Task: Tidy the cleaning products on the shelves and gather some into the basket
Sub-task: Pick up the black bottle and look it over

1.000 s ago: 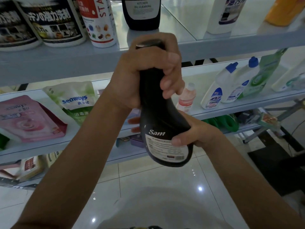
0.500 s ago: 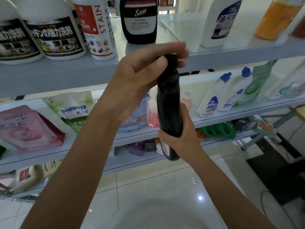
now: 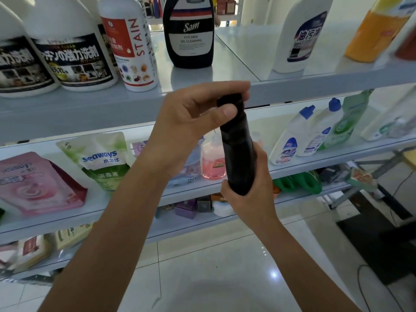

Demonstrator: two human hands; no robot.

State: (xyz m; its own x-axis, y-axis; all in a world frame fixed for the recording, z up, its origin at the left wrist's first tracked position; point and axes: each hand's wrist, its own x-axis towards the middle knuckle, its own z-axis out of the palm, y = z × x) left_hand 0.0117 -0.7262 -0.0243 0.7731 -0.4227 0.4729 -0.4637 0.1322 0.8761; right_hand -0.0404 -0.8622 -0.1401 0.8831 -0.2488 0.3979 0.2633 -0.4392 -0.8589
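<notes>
I hold a black bottle (image 3: 238, 152) upright in front of the shelves, edge-on to the camera. My right hand (image 3: 249, 194) grips its lower body from below. My left hand (image 3: 193, 118) pinches the black cap at its top with thumb and fingers. A second black "Sam" kitchen oil cleaning bottle (image 3: 189, 34) stands on the top shelf (image 3: 202, 73) just behind. No basket is in view.
The top shelf also carries big white jugs (image 3: 74, 52), a white "STAIN" bottle (image 3: 130, 48), a white bottle (image 3: 301, 34) and an orange bottle (image 3: 378, 28). The middle shelf (image 3: 337, 154) holds refill pouches (image 3: 103, 161), a pink soap bottle (image 3: 212, 163) and blue-capped bottles (image 3: 290, 140). Lower shelves hold boxes above the tiled floor.
The bottle turned from label-facing to edge-on and rose toward the top shelf. My left hand loosened from a full grip on the neck to a pinch on the cap.
</notes>
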